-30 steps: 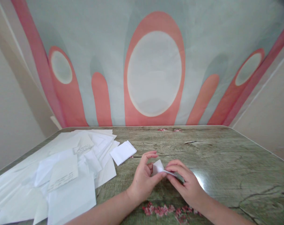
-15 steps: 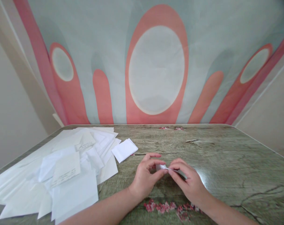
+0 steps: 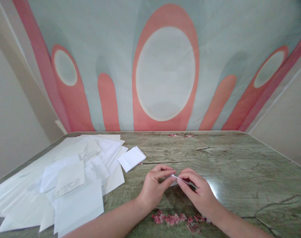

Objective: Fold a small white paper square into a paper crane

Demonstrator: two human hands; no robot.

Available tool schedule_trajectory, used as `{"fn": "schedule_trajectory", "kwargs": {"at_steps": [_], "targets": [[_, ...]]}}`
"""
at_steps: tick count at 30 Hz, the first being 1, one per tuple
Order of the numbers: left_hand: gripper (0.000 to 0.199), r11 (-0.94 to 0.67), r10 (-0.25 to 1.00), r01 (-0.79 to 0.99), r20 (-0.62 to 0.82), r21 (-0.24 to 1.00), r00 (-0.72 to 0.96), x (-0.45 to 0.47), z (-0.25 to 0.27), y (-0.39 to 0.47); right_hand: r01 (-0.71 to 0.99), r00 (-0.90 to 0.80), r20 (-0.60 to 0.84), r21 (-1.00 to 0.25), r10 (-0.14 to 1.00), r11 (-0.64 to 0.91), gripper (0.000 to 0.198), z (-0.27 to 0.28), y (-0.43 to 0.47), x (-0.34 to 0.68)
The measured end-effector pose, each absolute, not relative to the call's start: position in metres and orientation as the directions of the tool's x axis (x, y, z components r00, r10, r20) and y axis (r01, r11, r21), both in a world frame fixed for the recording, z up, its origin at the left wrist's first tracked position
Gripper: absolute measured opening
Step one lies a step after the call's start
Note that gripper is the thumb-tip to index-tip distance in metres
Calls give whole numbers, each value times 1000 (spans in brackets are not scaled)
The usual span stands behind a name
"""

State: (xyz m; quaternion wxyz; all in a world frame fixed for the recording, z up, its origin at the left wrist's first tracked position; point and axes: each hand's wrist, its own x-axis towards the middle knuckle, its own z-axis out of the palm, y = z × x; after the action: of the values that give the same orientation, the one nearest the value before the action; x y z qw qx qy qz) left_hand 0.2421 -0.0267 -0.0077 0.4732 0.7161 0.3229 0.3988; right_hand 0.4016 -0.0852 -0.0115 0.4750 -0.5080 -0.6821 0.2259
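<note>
Between my two hands is a small folded piece of white paper (image 3: pixel 174 182), seen nearly edge-on just above the table. My left hand (image 3: pixel 155 186) pinches its left side between thumb and fingers. On the other side, my right hand (image 3: pixel 197 190) grips the paper with its thumb below and fingers above. Most of the paper is hidden by my fingers. Beyond my left hand lies a small stack of folded white paper (image 3: pixel 132 159), flat on the table.
A loose pile of white and cream paper sheets (image 3: pixel 78 208) spreads over the left side of the wood-patterned table (image 3: pixel 239 168). Some sheets bear handwriting. Pink flowers (image 3: pixel 172 218) are printed on the tabletop. Behind the far edge hangs a pink and grey-green patterned backdrop (image 3: pixel 110 102).
My left fingers have come down closer to the thumb on the paper's left side. The flap that stood up there has turned down. My right hand has hardly moved.
</note>
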Motion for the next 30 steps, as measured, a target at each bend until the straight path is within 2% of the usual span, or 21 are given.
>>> {"fn": "schedule_trajectory", "kwargs": {"at_steps": [9, 18, 23, 26, 30], "targets": [[12, -280, 853, -97, 294, 955, 431, 244, -12, -27, 479, -46, 486, -756, 873, 446, 9, -10, -86, 401], [14, -387, 781, -16, 337, 922, 525, 240, -8, -27, 488, -55, 538, -720, 841, 493, 10, -15, -81, 405], [17, -395, 783, 21, 324, 919, 531, 240, -9, -28, 480, 7, 495, -764, 869, 431, 6, -17, -81, 405], [16, -397, 783, 34, 319, 917, 534, 240, -8, -29, 483, 61, 469, -787, 881, 385, 13, -18, -81, 404], [15, -397, 783, 36, 318, 917, 535, 241, -6, -30, 506, 25, 490, -758, 871, 412, 11, -19, -80, 406]]}}
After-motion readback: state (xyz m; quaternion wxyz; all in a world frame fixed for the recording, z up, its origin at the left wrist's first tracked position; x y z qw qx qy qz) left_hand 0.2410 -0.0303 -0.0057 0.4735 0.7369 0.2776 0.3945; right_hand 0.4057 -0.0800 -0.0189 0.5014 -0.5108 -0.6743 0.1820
